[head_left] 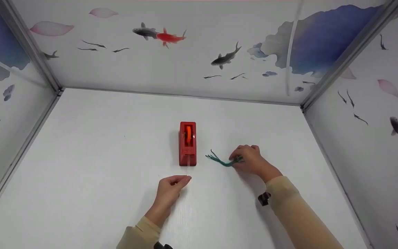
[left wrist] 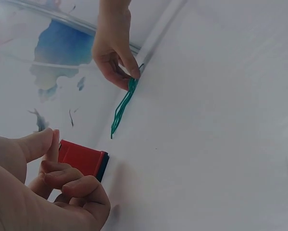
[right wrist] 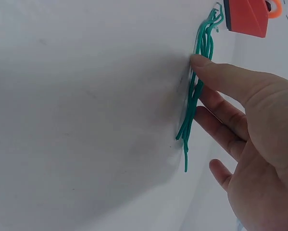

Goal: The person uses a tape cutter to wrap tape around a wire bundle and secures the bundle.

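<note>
A red tape dispenser (head_left: 182,148) with an orange wheel (head_left: 188,135) stands upright on the white table. From its near end a clear strip of tape (head_left: 189,170) runs toward me, and my left hand (head_left: 169,190) pinches the strip's end between thumb and forefinger. To the right of the dispenser, my right hand (head_left: 250,159) holds a bundle of green wires (head_left: 224,163) between thumb and fingertips. The wires fan out loosely at both ends, as the right wrist view shows along the bundle (right wrist: 205,41). One fanned end points toward the dispenser.
White panels printed with fish and petals enclose the table (head_left: 98,155) at the back (head_left: 185,69) and both sides. Grey metal strips run along the corners. A dark device (head_left: 264,199) sits at the right wrist.
</note>
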`<state>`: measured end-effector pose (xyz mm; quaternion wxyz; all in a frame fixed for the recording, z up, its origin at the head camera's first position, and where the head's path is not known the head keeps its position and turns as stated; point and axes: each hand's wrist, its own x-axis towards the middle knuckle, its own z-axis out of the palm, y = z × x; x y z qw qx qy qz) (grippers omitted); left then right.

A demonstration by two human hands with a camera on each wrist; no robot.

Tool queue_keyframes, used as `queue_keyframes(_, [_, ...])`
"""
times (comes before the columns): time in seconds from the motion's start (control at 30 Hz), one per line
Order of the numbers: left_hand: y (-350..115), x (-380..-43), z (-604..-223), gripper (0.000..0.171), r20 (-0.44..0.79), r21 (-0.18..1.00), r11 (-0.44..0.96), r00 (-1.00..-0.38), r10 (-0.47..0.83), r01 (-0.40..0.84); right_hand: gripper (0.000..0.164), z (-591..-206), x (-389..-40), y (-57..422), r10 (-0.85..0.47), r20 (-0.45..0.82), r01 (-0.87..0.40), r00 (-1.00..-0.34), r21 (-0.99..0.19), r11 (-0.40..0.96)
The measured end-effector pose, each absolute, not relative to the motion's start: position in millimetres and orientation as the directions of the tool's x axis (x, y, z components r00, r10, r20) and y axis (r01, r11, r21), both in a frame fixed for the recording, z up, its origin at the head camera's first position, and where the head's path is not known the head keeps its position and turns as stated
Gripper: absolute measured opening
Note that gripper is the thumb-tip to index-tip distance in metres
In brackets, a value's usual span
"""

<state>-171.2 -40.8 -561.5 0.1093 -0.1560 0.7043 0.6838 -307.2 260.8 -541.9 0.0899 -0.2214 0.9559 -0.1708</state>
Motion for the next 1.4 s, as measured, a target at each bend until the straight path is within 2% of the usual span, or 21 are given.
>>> queue_keyframes(0.23, [-42, -171, -563, 0.038, -0.367, 0.93, -0.001, -0.928, -0.057, -0.368, 0.011, -541, -310, 260, -0.459, -0.142, -0.389, -0.877, -0.349, 0.852])
queue_keyframes(0.53, [-45, -169, -562, 0.038, -0.379, 0.925, -0.041, -0.924, -0.056, -0.377, 0.007, -541, -310, 250, -0.517, -0.209, -0.452, -0.83, -0.291, 0.843])
queue_keyframes(0.77, [-44, -168, -564, 0.034, -0.364, 0.931, -0.047, -0.93, -0.051, -0.362, 0.006, -543, -305, 252, -0.56, -0.168, -0.512, -0.811, -0.259, 0.819])
queue_keyframes(0.87, [-45, -168, -563, 0.034, -0.358, 0.933, -0.051, -0.932, -0.052, -0.355, 0.009, -542, -304, 253, -0.568, -0.13, -0.517, -0.813, -0.286, 0.807])
queue_keyframes(1.1, [-44, -167, -563, 0.031, -0.372, 0.928, -0.043, -0.927, -0.05, -0.37, 0.03, -540, -298, 254, -0.571, -0.064, -0.516, -0.819, -0.355, 0.78])
queue_keyframes(1.4, [-44, -169, -563, 0.035, -0.388, 0.921, -0.048, -0.92, -0.052, -0.386, 0.005, -541, -295, 252, -0.57, -0.162, -0.518, -0.806, -0.275, 0.81])
